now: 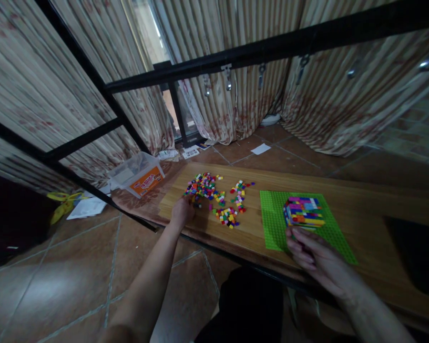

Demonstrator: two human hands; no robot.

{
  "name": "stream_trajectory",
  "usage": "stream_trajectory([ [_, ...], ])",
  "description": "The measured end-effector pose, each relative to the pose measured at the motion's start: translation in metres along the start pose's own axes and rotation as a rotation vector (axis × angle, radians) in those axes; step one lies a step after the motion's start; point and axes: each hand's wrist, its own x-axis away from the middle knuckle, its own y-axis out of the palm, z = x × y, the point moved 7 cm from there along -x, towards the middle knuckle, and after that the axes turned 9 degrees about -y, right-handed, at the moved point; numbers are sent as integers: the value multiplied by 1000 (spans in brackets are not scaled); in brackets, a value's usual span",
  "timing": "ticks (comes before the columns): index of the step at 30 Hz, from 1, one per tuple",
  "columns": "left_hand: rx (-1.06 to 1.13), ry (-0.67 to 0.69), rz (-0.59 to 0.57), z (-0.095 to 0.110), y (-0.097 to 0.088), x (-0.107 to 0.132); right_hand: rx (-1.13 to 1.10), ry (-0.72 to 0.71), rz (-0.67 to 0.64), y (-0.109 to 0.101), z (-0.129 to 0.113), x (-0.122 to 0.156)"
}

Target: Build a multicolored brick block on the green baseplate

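Nearest the viewer, the person's right hand [316, 259] is resting at the near edge of a green baseplate [271, 224], fingers [300, 238] loosely curled and just touching the base of a multicoloured brick block [303, 211] standing on the plate. The block is looking rigid and light, built of small studded layers; it would probably be best held by its flat sides, since a squeeze at one corner could pop bricks loose. Further left, the left hand [182, 212] is reaching across the wooden counter [361, 209] into the loose brick pile [202, 186]; its fingers are bunched at the pile's edge, though whether they are pinching a brick cannot be told. These bricks are tiny, hard and smooth, likely to scatter. Beyond the counter's far left end, a clear plastic tub [137, 174] with an orange label is sitting open, its contents unclear. Striped curtains [236, 95] are hanging behind.
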Motion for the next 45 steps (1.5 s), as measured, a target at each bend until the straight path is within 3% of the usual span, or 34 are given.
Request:
stream_trajectory([
  [8,19,33,-55,1,-1,-8,1,-10,6,0,-1,0],
  [12,53,35,-29,0,-9,1,-11,-23,-7,0,-2,1],
  [14,133,61,-13,3,-14,14,-20,-26,-11,1,-3,1],
  [16,401,143,-29,14,-20,32,-31,-28,-12,2,-4,1],
  [19,925,226,-213,39,-21,62,-43,-36,-22,6,-5,0],
  [21,1160,247,-369,60,-18,81,-50,-36,-31,8,-4,0],
  [26,1383,246,-599,104,-11,111,-78,-53,-42,8,-5,1],
  [33,1321,273,-709,158,9,127,-145,-124,-73,5,-19,3],
  [40,989,319,-581,204,28,121,-170,-172,8,-12,-34,7],
  [45,766,476,-442,226,32,110,-201,-210,50,-24,-45,10],
])
